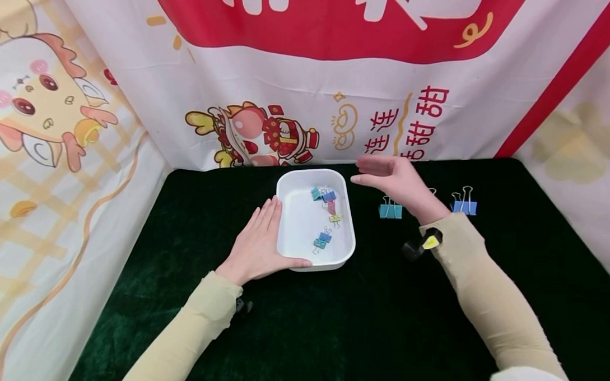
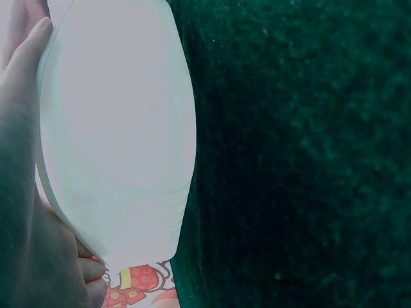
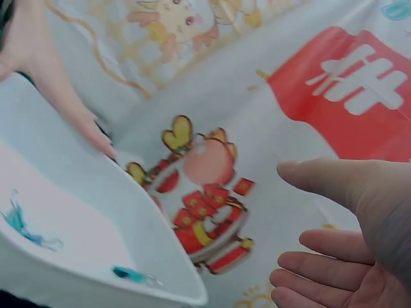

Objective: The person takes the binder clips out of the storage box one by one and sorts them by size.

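A white rectangular plastic box (image 1: 297,227) stands on the dark green cloth. My left hand (image 1: 256,245) lies along its left side, fingers straight and thumb stretched over the near rim. In the left wrist view the box wall (image 2: 122,128) fills much of the picture beside that hand. Inside the box lie several small binder clips, among them a blue one (image 1: 329,196), a pink one (image 1: 331,206), a yellow one (image 1: 334,218) and a teal one (image 1: 319,244). My right hand (image 1: 398,181) hovers right of the box's far end, holding nothing, its fingers extended and thumb apart.
Right of the box, a larger teal binder clip (image 1: 390,211) and a larger blue one (image 1: 465,208) stand on the cloth (image 1: 309,325). Wire handles (image 1: 433,191) of another show behind the right forearm. A printed white and red curtain (image 1: 291,73) hangs behind the table.
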Tool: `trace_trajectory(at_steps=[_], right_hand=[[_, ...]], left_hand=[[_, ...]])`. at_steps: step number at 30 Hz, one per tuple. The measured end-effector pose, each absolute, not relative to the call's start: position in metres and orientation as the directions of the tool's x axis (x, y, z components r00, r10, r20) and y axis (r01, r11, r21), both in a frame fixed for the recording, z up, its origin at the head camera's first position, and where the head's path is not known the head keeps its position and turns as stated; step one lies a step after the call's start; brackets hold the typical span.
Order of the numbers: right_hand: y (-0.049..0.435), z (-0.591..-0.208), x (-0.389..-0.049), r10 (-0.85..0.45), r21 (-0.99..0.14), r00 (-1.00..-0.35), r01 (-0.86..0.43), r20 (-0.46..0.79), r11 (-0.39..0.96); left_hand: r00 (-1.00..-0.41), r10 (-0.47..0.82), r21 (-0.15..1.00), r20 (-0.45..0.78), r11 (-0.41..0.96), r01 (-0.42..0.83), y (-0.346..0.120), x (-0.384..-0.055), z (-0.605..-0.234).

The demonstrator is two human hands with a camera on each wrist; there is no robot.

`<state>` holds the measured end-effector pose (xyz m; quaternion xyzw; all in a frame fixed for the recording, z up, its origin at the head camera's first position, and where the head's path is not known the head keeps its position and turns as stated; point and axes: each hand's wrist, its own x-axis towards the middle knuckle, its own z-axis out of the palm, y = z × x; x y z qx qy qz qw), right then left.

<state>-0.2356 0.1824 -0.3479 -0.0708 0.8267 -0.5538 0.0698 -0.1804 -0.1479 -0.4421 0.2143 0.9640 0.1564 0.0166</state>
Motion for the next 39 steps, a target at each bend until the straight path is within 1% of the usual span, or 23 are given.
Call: trace_trajectory(at_steps=[4, 14, 26, 32, 36, 39], right_hand=[[0.163, -0.357, -0.240, -0.219, -0.929, -0.974, -0.029, -0.056, 0.368], [0.123, -0.382, -0.257, -0.251, -0.912, -0.957, 0.030, -0.144, 0.409], [0.099, -0.394, -0.274, -0.215, -0.893, -0.940, 0.156, -0.266, 0.422], [0.090, -0.396, -0.279, -0.197, -0.859, -0.924, 0.205, -0.328, 0.469], [0.085, -0.397, -0.280, -0.190, -0.840, -0.924, 0.197, -0.331, 0.506], [0.082, -0.398, -0.280, -0.209, -0.829, -0.926, 0.162, -0.316, 0.535]], left_hand=[[-0.908, 0.418, 0.313, 0.033, 0.858, 0.406, -0.148, -0.181, -0.443], [-0.907, 0.420, 0.308, 0.032, 0.859, 0.408, -0.148, -0.181, -0.443], [-0.907, 0.419, 0.299, 0.039, 0.861, 0.411, -0.149, -0.181, -0.444], [-0.905, 0.423, 0.307, 0.045, 0.856, 0.415, -0.149, -0.182, -0.444], [-0.904, 0.425, 0.308, 0.049, 0.855, 0.418, -0.148, -0.181, -0.443], [-0.904, 0.424, 0.302, 0.051, 0.856, 0.419, -0.148, -0.181, -0.443]])
